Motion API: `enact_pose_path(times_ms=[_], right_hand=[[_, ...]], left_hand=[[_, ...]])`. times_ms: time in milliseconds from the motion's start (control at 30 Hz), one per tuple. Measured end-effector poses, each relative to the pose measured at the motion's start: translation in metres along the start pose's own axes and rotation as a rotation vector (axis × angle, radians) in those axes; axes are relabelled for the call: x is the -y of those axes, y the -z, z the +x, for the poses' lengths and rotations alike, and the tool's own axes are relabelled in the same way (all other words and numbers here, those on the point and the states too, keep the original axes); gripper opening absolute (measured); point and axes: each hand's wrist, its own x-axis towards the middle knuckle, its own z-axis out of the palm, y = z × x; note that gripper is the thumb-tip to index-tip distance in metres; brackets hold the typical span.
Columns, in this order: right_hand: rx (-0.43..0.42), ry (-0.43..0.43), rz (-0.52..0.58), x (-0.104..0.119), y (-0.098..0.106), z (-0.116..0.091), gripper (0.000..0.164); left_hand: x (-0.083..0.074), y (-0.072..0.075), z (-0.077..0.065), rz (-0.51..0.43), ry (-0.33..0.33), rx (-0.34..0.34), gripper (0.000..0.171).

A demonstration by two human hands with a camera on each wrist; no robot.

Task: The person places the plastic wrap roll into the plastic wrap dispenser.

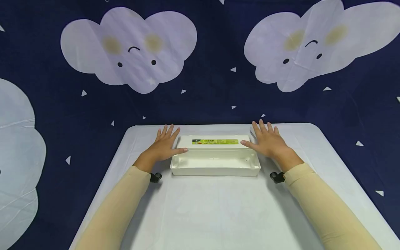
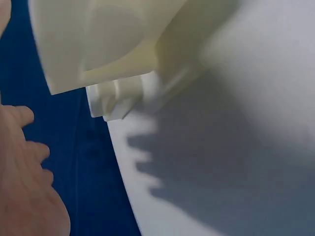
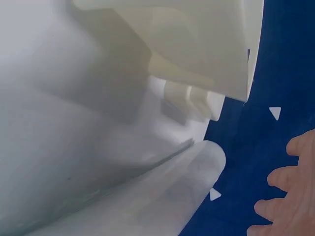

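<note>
A white plastic box [image 1: 215,171] with a long hollow front section stands toward the far end of the table. Its back part [image 1: 184,142] is flat-topped and carries a green-yellow label [image 1: 215,141]. My left hand [image 1: 164,146] is at the box's left side, fingers spread, with the thumb over its edge. On the other side, my right hand [image 1: 269,142] has its fingers spread too, thumb reaching over the box's right end. Whether either thumb touches the box I cannot tell. In the right wrist view, a pale, translucent roll [image 3: 177,191] lies beside the box; my right hand mostly hides it in the head view.
A white cloth-covered table [image 1: 215,215] extends in front of the box. Behind it hangs a dark blue cloth [image 1: 212,97] printed with clouds and small white triangles. Small white blocky parts [image 2: 115,96] show beyond the box's end in the left wrist view.
</note>
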Motion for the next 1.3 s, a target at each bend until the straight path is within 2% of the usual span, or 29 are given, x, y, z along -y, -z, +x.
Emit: enact_pose_path(times_ms=[300,567,833,1300], right_hand=[[-0.003,-0.024,0.122,-0.015,-0.002,-0.011,0.117],[-0.014,-0.037,0.158,-0.025,-0.005,-0.016,0.119],[-0.005,-0.070,0.164,-0.036,-0.013,-0.025,0.121],[-0.006,-0.092,0.205,-0.048,-0.022,-0.036,0.121]], left_hand=[[0.006,-0.020,-0.014,-0.242,-0.066,-0.042,0.105],[0.007,-0.039,-0.027,-0.464,-0.067,-0.052,0.112],[0.010,-0.046,-0.032,-0.542,-0.072,-0.094,0.111],[0.008,-0.052,-0.043,-0.581,-0.075,-0.127,0.113]])
